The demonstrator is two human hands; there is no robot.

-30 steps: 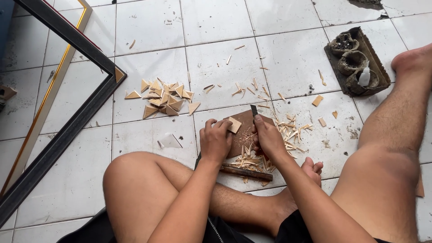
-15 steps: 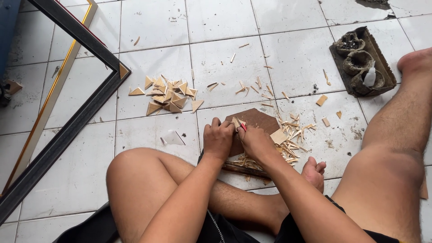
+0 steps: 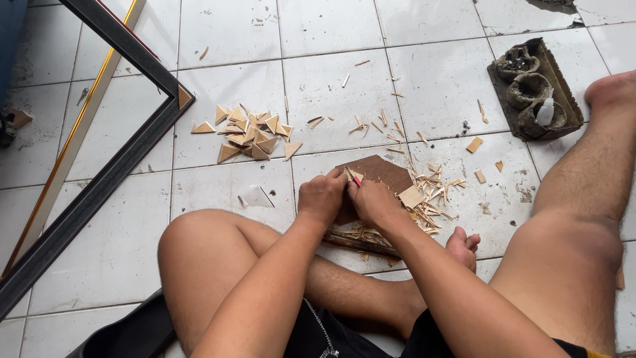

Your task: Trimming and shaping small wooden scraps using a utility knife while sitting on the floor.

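A big dark picture frame (image 3: 99, 179) with a gold inner strip lies flat on the white tiled floor (image 3: 218, 40), its mitred corner pointing toward the middle of the floor, out of the way of the work but within reach. The person sits on the tiles with legs folded, so the brown cutting board (image 3: 381, 171) lies right between knee and foot, close under the eyes. At the floor's far right edge sits a grubby wooden tray (image 3: 560, 83) with round holders, set apart from the chips.

Out past the left knee, a heap of small wooden triangles (image 3: 248, 136) is gathered in one place, seemingly sorted away from the waste. Thin splinters and shavings (image 3: 430, 195) litter the board's right side and spill toward the foot.

Over the near edge of the board, the left hand (image 3: 322, 197) is curled shut, pinching a small wood piece (image 3: 349, 174) to steady it. The right hand (image 3: 375, 202) is closed tight around a small red-handled blade (image 3: 356, 179), only its tip showing, pressed against that piece where the two hands meet.
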